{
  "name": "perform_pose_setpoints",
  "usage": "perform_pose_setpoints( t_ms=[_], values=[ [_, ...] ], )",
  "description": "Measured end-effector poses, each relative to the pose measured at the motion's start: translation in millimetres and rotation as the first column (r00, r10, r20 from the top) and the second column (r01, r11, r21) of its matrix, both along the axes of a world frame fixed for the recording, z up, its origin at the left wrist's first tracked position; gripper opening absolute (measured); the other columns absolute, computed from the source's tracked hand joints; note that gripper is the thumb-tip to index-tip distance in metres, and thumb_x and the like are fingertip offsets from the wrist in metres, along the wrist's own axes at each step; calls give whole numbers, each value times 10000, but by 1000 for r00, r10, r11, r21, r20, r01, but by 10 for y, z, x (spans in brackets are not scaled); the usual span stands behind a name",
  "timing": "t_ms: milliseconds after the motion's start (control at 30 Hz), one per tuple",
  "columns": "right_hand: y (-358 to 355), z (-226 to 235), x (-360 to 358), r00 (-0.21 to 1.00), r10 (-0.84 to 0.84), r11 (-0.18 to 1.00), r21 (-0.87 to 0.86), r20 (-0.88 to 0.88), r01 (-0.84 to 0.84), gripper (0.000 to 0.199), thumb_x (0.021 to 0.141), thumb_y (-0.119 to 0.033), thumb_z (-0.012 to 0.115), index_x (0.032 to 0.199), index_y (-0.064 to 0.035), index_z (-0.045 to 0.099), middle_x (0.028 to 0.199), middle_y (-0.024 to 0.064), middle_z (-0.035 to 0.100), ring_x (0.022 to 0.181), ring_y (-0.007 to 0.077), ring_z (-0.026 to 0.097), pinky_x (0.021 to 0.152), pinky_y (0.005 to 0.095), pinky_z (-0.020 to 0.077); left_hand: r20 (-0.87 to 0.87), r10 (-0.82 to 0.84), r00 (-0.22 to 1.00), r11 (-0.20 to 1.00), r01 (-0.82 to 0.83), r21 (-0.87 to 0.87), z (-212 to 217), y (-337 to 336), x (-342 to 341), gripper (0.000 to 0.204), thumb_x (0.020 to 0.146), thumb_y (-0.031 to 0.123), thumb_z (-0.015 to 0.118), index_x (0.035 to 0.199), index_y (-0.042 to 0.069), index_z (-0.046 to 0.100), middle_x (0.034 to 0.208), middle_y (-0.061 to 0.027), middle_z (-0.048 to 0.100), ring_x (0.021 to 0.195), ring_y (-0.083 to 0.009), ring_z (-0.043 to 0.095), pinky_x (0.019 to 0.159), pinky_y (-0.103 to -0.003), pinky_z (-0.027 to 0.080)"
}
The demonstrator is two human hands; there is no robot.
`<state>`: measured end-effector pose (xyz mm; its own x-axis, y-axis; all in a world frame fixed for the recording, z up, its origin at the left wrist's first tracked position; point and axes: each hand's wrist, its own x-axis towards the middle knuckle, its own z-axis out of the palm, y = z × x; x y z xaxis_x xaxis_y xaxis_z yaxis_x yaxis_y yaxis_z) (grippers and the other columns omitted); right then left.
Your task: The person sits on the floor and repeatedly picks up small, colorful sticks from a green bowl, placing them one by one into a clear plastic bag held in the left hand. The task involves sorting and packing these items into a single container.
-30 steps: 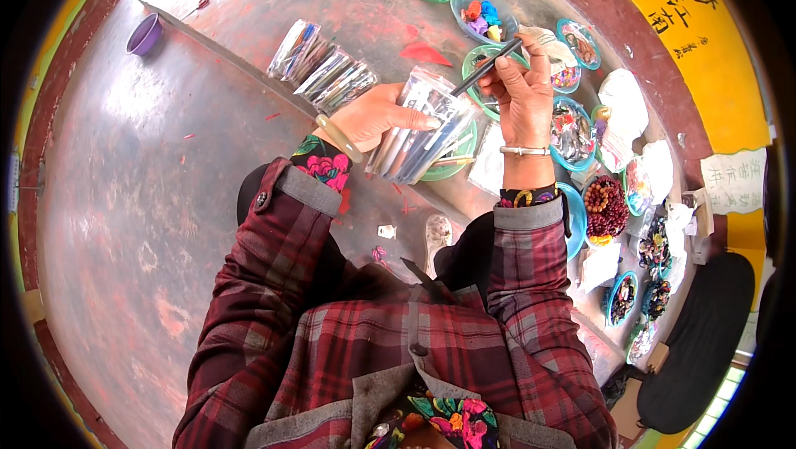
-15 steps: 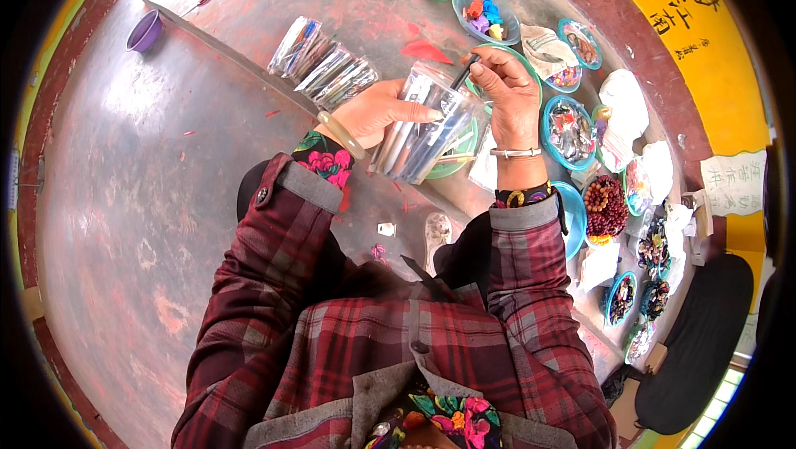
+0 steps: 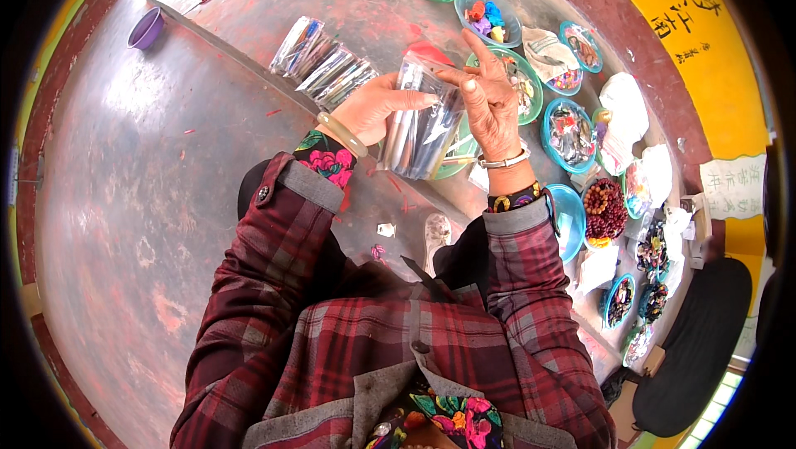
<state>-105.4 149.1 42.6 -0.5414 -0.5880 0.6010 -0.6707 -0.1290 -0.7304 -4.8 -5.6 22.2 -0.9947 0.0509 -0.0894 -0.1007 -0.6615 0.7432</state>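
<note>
I see the left hand (image 3: 377, 113) gripping a clear plastic bag of long dark sticks (image 3: 423, 126) upright above the reddish floor (image 3: 124, 225), mouth up so nothing spills; the right hand (image 3: 489, 105) pinches its top edge, fingers closed, with filled bags (image 3: 323, 63) lying behind

An informal craft workspace set up on a worn, paint-stained concrete floor (image 3: 124, 225). Small coloured bowls of beads (image 3: 604, 210) and trinkets line a yellow wall (image 3: 705, 51). Clear plastic packets (image 3: 325, 63) lie in a row on the floor.
</note>
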Motion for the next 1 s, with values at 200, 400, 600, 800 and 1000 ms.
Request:
perform_pose_setpoints(
  t_ms=[200, 400, 600, 800, 1000],
  values=[
    [27, -54, -26, 999, 16, 999, 44, -45, -14, 312, 836, -336, 610, 960, -64, 698, 1242, 226, 515, 1217, 327, 418, 1013, 387, 301, 0, 30, 1000, 999, -30, -16, -51, -19, -21, 293, 809, 20, 613, 1097, 7, 561, 994, -70, 630, 911, -162, 612, 829, -316, 491],
    [184, -154, -342, 939, -196, 977, -28, 284, 212, 232, 820, -232, 640, 947, -43, 681, 1026, 115, 641, 982, 223, 589, 867, 342, 433, -120, 229, 966, 969, -238, -65, 151, -269, 36, 259, 796, -8, 605, 1053, 16, 590, 960, -80, 647, 880, -171, 627, 793, -316, 504],
    [89, -1098, -486, 985, 70, 568, 818, -157, 89, 194, 811, -231, 570, 886, -99, 692, 886, 138, 656, 818, 324, 630, 704, 386, 497, -203, 338, 919, 921, -367, -132, 251, -426, 143, 221, 799, 20, 626, 1019, 1, 610, 943, -70, 652, 845, -149, 629, 753, -283, 499],
    [-8, -1840, -54, 935, 290, 140, 975, -204, 170, 164, 734, -63, 543, 829, -31, 673, 856, 169, 633, 835, 326, 628, 699, 397, 517, -169, 333, 928, 939, -342, -25, 157, -445, 96, 227, 799, 18, 624, 1025, 2, 604, 969, -72, 647, 864, -158, 626, 784, -296, 492],
    [-2, -2264, -40, 931, 223, 149, 954, -288, 260, 157, 760, -65, 550, 844, -42, 680, 951, 140, 612, 901, 294, 622, 708, 389, 523, -182, 303, 936, 953, -302, 31, 173, -460, 118, 231, 801, 30, 624, 1029, -3, 601, 976, -80, 648, 891, -164, 621, 815, -306, 483]
  ],
)
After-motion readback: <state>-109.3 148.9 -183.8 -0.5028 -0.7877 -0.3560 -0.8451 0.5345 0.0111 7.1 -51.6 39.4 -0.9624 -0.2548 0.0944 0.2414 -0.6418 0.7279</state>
